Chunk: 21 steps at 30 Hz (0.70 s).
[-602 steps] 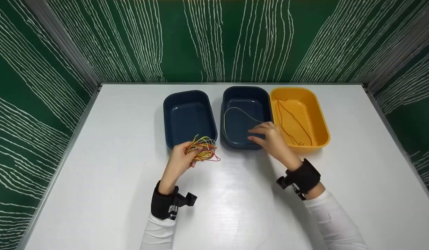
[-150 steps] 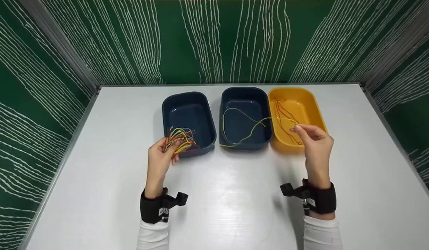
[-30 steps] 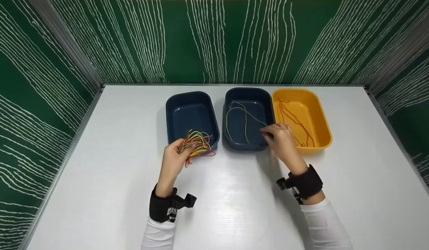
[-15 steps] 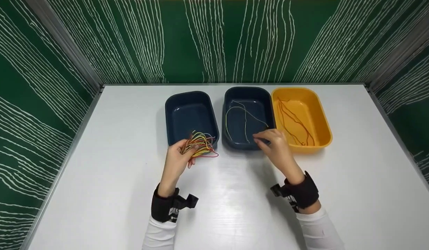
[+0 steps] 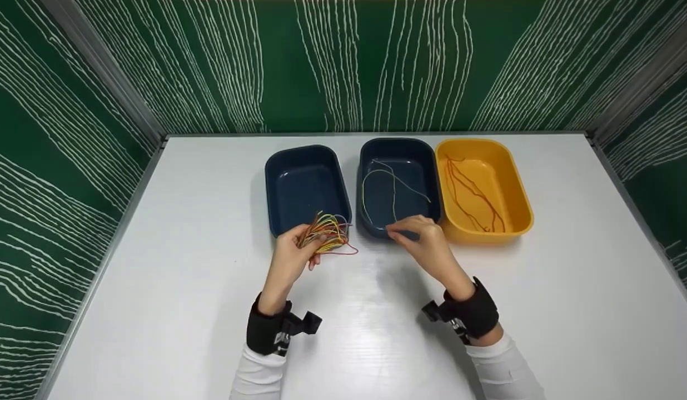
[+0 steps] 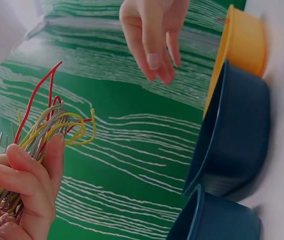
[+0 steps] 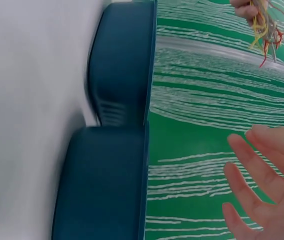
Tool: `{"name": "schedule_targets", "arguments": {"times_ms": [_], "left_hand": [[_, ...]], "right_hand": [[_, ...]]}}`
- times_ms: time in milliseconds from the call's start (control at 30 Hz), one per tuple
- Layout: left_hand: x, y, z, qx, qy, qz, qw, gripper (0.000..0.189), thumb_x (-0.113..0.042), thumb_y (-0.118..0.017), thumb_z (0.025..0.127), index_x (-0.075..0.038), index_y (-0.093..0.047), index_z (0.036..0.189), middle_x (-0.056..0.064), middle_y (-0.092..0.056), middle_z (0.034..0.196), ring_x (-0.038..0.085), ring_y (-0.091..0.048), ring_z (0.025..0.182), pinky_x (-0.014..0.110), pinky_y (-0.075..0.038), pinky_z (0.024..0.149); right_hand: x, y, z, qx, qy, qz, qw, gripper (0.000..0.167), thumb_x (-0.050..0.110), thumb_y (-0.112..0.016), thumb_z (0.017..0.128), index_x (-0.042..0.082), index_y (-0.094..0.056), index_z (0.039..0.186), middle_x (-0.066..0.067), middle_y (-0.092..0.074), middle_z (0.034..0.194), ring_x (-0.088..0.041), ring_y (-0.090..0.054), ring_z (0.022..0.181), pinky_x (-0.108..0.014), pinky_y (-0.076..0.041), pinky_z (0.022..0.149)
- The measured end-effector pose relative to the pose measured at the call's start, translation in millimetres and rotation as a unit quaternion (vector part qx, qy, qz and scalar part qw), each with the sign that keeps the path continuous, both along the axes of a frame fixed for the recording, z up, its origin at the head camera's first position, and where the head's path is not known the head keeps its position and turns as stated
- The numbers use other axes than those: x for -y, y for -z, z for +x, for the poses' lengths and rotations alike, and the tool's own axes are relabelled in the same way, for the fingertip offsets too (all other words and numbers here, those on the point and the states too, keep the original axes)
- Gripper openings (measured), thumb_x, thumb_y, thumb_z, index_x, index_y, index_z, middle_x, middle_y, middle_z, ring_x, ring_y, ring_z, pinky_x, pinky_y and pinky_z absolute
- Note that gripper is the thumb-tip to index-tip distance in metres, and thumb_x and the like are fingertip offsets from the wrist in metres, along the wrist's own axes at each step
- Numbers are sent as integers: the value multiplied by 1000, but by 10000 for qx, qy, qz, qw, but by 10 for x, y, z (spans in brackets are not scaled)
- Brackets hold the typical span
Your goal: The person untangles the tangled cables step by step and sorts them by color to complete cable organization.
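My left hand point(image 5: 290, 255) grips a bundle of thin wires point(image 5: 328, 232), red, yellow and grey, over the near edge of the left dark blue bin point(image 5: 303, 186). In the left wrist view the bundle point(image 6: 47, 125) sticks out past the thumb, one red loop standing highest. My right hand point(image 5: 427, 241) hovers at the near edge of the middle dark blue bin point(image 5: 399, 142), holding nothing. Its fingers point(image 7: 254, 172) are relaxed and spread in the right wrist view. A few pale yellow-green wires point(image 5: 394, 191) lie inside the middle bin.
A yellow bin point(image 5: 509, 191) stands against the middle bin's right side, with several orange-red wires point(image 5: 472, 188) in it. A gap separates the two blue bins. The white table point(image 5: 349, 355) ends at green walls with white streaks point(image 5: 299, 66).
The yellow-green wire that my right hand held five seconds ago lies in the middle bin. That hand has since moved left, towards the bundle. My left hand has shifted slightly right, still gripping.
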<state>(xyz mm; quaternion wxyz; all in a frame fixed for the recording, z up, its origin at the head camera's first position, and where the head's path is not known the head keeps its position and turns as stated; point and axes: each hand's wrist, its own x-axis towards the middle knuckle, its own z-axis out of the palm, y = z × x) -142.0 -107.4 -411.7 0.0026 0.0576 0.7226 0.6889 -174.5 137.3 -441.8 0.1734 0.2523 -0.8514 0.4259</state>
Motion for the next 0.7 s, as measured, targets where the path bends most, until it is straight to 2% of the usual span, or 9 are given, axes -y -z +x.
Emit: {"name": "schedule_targets", "arguments": {"times_ms": [133,267,400,467,533,700], "left_hand": [[3,158,-61,-30,96,40,9999,17,-1,-58,84,13,-54,92,3,-50,53,6,-45,39,16,-36,37],[-19,107,-39,80,254,7,9996,15,-1,-58,84,13,-55,90,2,-50,53,7,-45,40,17,-37,38],[-59,-7,17,115,377,-55,9992,14,1,-57,84,13,-55,90,2,-50,53,9,-45,40,17,-37,38],[-73,-25,27,128,394,-59,9991,14,2,-56,83,13,-55,91,3,-51,53,9,-45,40,17,-37,39],[-75,13,11,143,386,-75,9991,15,1,-57,83,13,-55,91,3,-51,53,9,-45,40,17,-37,39],[-59,136,-40,51,329,-81,9994,18,-4,-59,83,11,-56,93,3,-51,53,9,-46,40,18,-38,38]], "right_hand": [[67,3,24,96,-146,-201,9996,11,4,-69,74,5,-71,85,-3,-67,82,-18,-58,82,-32,-42,77],[156,19,22,228,-365,-443,9981,11,6,-68,75,4,-71,85,-2,-67,82,-18,-58,81,-31,-42,77],[226,-4,37,885,-405,-656,9931,13,10,-66,78,4,-70,88,-4,-67,85,-18,-59,83,-29,-46,76],[246,-50,68,1296,-346,-786,9878,14,9,-64,79,2,-70,89,-7,-67,86,-19,-59,84,-28,-48,74],[267,-154,133,1574,-314,-845,9834,14,8,-62,81,0,-69,89,-9,-66,86,-18,-60,83,-27,-48,72],[307,-380,289,1741,-556,-816,9798,13,5,-59,83,-5,-68,84,-13,-65,82,-14,-59,80,-22,-47,72]]}}
